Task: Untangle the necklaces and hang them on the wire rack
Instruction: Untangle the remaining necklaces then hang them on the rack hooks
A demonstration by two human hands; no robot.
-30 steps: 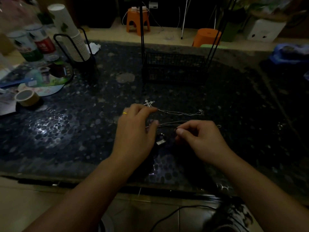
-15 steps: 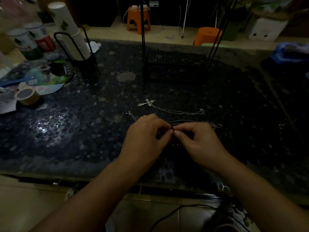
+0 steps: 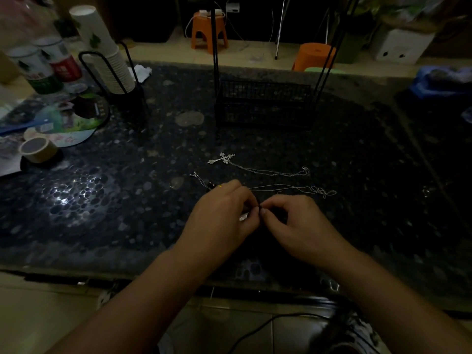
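Observation:
On the dark pebble-patterned table (image 3: 127, 200), a silver necklace with a cross pendant (image 3: 224, 158) lies stretched out to the right, apart from my hands. Nearer me a second thin silver chain (image 3: 293, 187) runs from my hands to a looped end at the right. My left hand (image 3: 222, 215) and my right hand (image 3: 298, 223) meet fingertip to fingertip, both pinching this chain near a small pendant between them. The black wire rack (image 3: 263, 103) stands at the back centre, its thin posts rising out of view.
A stack of paper cups (image 3: 107, 54) in a black wire holder stands back left, with canisters (image 3: 43, 67) beside it. A tape roll (image 3: 38, 149) and a round printed mat (image 3: 71, 118) lie at the left. Orange stools (image 3: 209, 31) sit on the floor beyond.
My hands have come together from slightly apart and drawn a little nearer me, now pinching the nearer chain at one spot. The cross necklace has not moved.

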